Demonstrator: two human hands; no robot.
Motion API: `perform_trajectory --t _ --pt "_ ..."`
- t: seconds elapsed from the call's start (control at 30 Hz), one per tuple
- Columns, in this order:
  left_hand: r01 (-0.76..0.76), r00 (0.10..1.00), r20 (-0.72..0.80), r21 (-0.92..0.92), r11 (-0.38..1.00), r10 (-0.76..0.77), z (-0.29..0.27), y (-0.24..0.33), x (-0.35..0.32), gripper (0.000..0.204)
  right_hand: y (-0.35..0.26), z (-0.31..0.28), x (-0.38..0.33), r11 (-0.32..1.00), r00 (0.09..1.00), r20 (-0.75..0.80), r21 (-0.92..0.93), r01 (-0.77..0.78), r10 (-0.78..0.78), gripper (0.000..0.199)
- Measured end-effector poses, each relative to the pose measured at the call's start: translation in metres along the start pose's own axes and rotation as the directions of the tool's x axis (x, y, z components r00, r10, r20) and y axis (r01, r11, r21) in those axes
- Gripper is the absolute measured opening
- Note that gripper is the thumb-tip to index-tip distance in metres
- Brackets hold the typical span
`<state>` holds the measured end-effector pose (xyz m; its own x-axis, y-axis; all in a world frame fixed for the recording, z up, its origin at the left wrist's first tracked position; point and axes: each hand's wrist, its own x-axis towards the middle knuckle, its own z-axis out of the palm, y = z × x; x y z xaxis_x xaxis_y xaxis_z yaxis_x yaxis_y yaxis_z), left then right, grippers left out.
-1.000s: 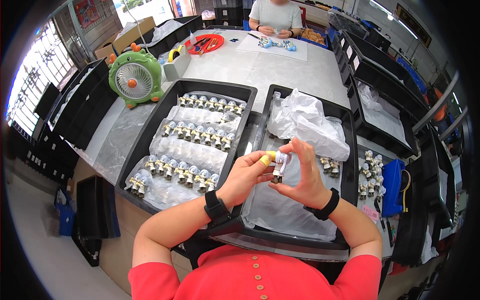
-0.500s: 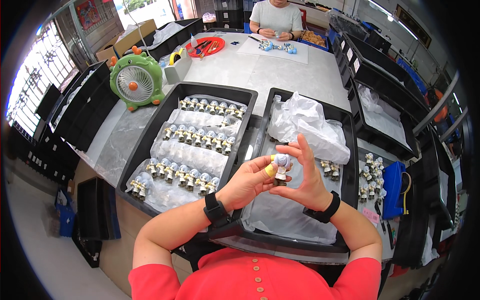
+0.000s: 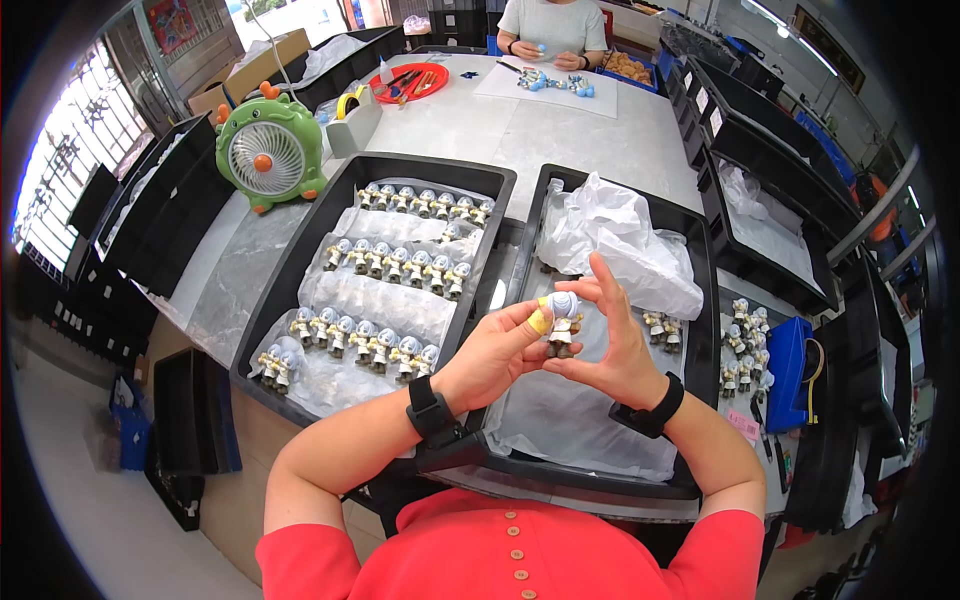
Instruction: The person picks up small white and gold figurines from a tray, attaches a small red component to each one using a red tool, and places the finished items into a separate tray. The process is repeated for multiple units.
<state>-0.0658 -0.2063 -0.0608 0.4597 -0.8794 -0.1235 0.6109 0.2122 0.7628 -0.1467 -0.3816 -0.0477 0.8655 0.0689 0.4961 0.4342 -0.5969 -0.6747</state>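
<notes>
Over the right-hand black tray, my left hand (image 3: pixel 503 345) pinches a small figurine (image 3: pixel 563 325) between thumb and fingers. The figurine is upright, with a pale blue-grey head, white and gold clothing and dark feet. Yellow tape wraps the left thumb. My right hand (image 3: pixel 612 345) curves around the figurine's other side, its thumb by the feet, some fingers at the head and one finger raised. The exact contact of those fingers is partly hidden. Rows of similar figurines (image 3: pixel 385 347) lie on white padding in the left tray (image 3: pixel 262 352).
In the right tray (image 3: pixel 708 375), crumpled white sheeting (image 3: pixel 615 245) lies beside several figurines. More figurines (image 3: pixel 740 350) and a blue container (image 3: pixel 790 372) are at the right. A green fan (image 3: pixel 268 155) and a red dish (image 3: pixel 430 90) stand farther back. Across the table sits a person (image 3: pixel 552 35).
The figurine has turned a little between my hands, which stay in nearly the same place. Across the table, the other person's hands have moved apart.
</notes>
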Motion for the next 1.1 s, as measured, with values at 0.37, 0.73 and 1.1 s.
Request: perform_trajectory --t 0.37,0.73,1.1 --pt "-0.088 0.996 0.031 0.017 0.996 0.087 0.0012 0.0005 -0.0002 0.04 0.0001 -0.0008 -0.0001 0.999 0.999 0.013 -0.034 0.042 -0.041 0.103" --pt "-0.199 0.979 0.083 0.227 0.953 0.184 0.0038 -0.0009 -0.003 0.045 -0.0003 -0.0018 0.0003 0.997 0.998 0.003 -0.049 0.064 -0.064 0.089" --pt "-0.117 0.99 0.077 -0.021 0.993 0.118 0.0037 0.0051 -0.0017 0.043 -0.0024 -0.0058 0.0008 0.995 0.997 -0.012 -0.066 0.076 -0.077 0.077"
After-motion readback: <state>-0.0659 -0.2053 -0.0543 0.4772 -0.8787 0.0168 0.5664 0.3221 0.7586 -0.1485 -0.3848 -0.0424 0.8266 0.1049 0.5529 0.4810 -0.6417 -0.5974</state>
